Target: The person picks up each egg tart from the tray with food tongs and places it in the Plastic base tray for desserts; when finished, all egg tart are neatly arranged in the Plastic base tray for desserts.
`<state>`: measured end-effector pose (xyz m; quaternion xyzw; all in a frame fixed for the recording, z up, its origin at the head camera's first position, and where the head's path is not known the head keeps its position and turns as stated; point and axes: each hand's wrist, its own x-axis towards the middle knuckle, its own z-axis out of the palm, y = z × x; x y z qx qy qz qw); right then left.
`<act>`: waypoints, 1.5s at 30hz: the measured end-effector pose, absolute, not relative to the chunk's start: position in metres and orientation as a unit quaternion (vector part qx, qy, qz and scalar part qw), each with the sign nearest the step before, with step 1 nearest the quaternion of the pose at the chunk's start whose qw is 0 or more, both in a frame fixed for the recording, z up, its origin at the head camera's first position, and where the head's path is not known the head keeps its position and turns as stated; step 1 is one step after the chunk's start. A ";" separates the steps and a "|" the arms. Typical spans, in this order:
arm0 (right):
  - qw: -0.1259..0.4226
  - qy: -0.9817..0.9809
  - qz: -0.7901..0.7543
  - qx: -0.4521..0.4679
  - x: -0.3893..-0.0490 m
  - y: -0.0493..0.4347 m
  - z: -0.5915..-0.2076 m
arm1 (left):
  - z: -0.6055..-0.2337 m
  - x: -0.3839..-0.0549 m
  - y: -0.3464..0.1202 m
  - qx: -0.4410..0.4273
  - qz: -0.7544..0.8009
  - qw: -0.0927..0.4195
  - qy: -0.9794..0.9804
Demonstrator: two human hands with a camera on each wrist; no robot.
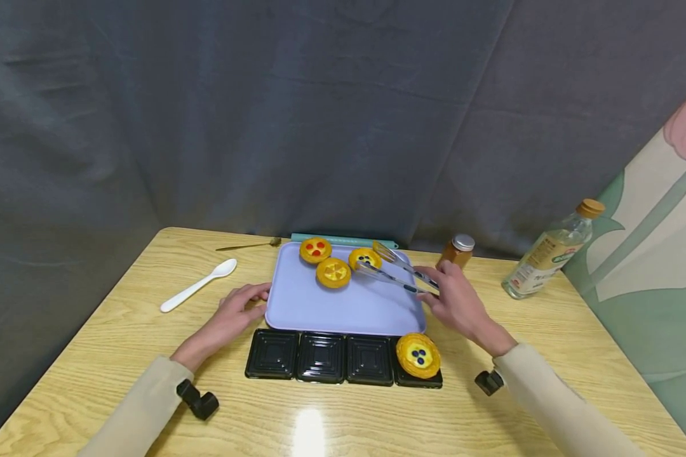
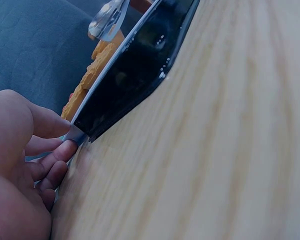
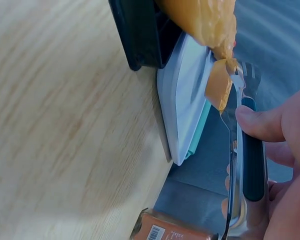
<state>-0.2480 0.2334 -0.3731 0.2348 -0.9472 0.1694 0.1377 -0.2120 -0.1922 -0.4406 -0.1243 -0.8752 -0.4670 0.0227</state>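
A lilac tray [image 1: 320, 311] lies on the table, and my left hand [image 1: 241, 306] pinches its left edge between thumb and fingers. My right hand [image 1: 456, 301] grips metal serving tongs [image 1: 397, 277] with dark handle inlays. The spread ends of the tongs stand on either side of a blueberry-topped egg tart [image 1: 365, 258] at the back of the tray. Beside it are a tart with red toppings [image 1: 316, 249] and one with yellow-orange pieces [image 1: 334, 272]. Another blueberry tart [image 1: 418, 355] sits in the rightmost compartment of a black plastic container [image 1: 322, 357].
A white spoon [image 1: 200, 284] and a thin dark-tipped utensil [image 1: 250, 245] lie left of the tray. Behind the tray is a teal strip [image 1: 343, 240]. To the right stand a small brown jar [image 1: 456, 250] and a tall clear bottle [image 1: 551, 254]. A dark curtain [image 1: 297, 114] hangs behind.
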 end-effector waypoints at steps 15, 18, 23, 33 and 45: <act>0.167 -0.933 0.174 0.268 -0.223 0.243 -0.377 | -0.441 -0.211 -0.193 -0.120 -0.467 0.012 -0.876; 0.177 -0.928 0.173 0.279 -0.216 0.245 -0.376 | -0.441 -0.212 -0.193 -0.120 -0.468 0.011 -0.875; 0.191 -0.921 0.173 0.293 -0.204 0.249 -0.375 | -0.441 -0.212 -0.193 -0.120 -0.469 0.012 -0.875; 0.187 -0.922 0.171 0.294 -0.177 0.255 -0.371 | -0.441 -0.212 -0.193 -0.117 -0.468 0.013 -0.876; 0.192 -0.917 0.168 0.305 -0.148 0.263 -0.372 | -0.442 -0.213 -0.193 -0.119 -0.470 0.013 -0.874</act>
